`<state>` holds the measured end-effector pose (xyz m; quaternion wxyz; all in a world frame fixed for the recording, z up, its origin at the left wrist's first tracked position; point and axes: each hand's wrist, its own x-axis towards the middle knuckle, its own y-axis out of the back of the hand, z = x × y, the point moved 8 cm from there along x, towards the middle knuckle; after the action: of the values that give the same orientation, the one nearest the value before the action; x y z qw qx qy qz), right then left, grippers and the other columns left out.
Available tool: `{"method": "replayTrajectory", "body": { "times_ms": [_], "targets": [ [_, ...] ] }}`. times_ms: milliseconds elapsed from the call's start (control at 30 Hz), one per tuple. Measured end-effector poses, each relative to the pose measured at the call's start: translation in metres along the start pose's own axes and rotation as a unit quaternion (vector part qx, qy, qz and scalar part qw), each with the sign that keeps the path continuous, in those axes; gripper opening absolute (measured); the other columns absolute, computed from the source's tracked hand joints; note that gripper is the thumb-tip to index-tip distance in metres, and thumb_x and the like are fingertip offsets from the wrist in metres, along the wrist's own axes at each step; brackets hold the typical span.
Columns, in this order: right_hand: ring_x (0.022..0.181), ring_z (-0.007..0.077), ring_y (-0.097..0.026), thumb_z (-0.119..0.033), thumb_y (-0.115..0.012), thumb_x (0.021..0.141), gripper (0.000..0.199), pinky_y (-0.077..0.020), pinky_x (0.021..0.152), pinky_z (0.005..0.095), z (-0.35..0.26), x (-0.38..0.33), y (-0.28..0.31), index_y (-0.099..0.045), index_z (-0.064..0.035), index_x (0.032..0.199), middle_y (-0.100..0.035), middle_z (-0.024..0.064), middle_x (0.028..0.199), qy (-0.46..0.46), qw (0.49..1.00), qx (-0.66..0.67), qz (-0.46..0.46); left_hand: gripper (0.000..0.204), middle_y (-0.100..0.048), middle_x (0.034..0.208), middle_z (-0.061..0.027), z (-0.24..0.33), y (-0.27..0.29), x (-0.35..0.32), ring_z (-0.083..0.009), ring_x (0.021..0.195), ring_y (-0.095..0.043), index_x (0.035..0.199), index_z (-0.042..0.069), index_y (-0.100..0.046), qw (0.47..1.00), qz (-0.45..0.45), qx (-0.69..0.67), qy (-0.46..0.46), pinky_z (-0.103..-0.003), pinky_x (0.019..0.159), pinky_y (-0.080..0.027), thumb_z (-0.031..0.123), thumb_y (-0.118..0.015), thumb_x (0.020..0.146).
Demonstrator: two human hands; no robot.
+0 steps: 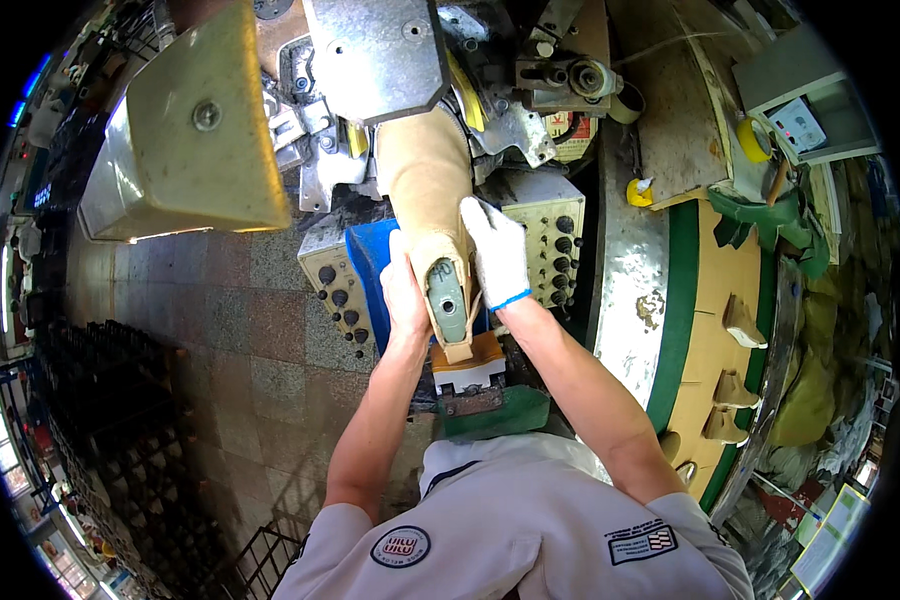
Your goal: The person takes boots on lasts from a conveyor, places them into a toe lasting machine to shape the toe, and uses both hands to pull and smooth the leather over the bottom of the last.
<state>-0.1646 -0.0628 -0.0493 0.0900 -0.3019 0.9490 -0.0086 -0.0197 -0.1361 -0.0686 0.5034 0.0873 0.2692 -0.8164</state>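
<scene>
While both hands grip the tan boot upper (pixel 425 170) at centre frame, left hand (pixel 404 290) bare, gloved right hand (pixel 497 252) with fingers clamped on it, the seating step on the machine (pixel 375 55) seems underway, next calling for steady alignment.

boot upper (pixel 425 170): matt tan suede | machine plate (pixel 375 55): dull metal | glove (pixel 495 250): white knit cloth

boot toe (pixel 410 140): hidden in machine | left hand (pixel 406 292): fingers behind boot (grip unclear)
</scene>
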Motion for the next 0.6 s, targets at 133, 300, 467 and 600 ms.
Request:
{"method": "replayTrajectory", "body": {
  "times_ms": [133,300,467,600],
  "targets": [
    [0.101,0.019,-0.066,-0.031,-0.065,0.101,0.046,-0.0522,0.092,0.0334,0.004,0.002,0.002,-0.067,0.0073,0.126,-0.075,0.0173,0.115,0.003,1.0,-0.012,-0.005,0.062,-0.073,0.1,-0.0105,0.002,-0.002,0.0,-0.018,0.082,-0.072,0.119,-0.002,-0.067,1.0,0.013,0.015,-0.011,-0.033,0.075,-0.058,0.053,-0.04,0.109],
    [0.1,0.0177,-0.066,-0.03,-0.065,0.102,0.046,-0.0523,0.091,0.0323,0.004,-0.001,0.0,-0.067,0.0081,0.127,-0.074,0.0158,0.116,-0.007,1.0,0.003,0.006,0.064,-0.073,0.101,-0.0099,-0.003,0.005,0.004,-0.0187,0.084,-0.072,0.122,0.0,-0.066,0.999,0.015,0.034,0.03,-0.034,0.076,-0.059,0.058,-0.042,0.107],
    [0.099,0.0166,-0.065,-0.029,-0.066,0.101,0.045,-0.052,0.089,0.0314,0.01,-0.001,-0.006,-0.067,0.0085,0.126,-0.074,0.0136,0.113,-0.007,0.999,0.041,0.008,0.063,-0.074,0.103,-0.01,0.0,0.005,0.007,-0.0189,0.087,-0.072,0.123,0.0,-0.066,0.999,0.009,0.036,0.02,-0.034,0.08,-0.058,0.056,-0.041,0.108],
    [0.094,0.0147,-0.063,-0.029,-0.066,0.101,0.041,-0.0517,0.086,0.0304,0.024,-0.001,-0.013,-0.07,0.0069,0.121,-0.074,0.0097,0.107,-0.036,0.99,0.133,-0.015,0.061,-0.074,0.104,-0.0108,0.0,0.011,0.012,-0.017,0.087,-0.072,0.123,-0.002,-0.065,0.996,-0.003,0.093,-0.013,-0.033,0.08,-0.057,0.051,-0.038,0.11]
  ]
}}
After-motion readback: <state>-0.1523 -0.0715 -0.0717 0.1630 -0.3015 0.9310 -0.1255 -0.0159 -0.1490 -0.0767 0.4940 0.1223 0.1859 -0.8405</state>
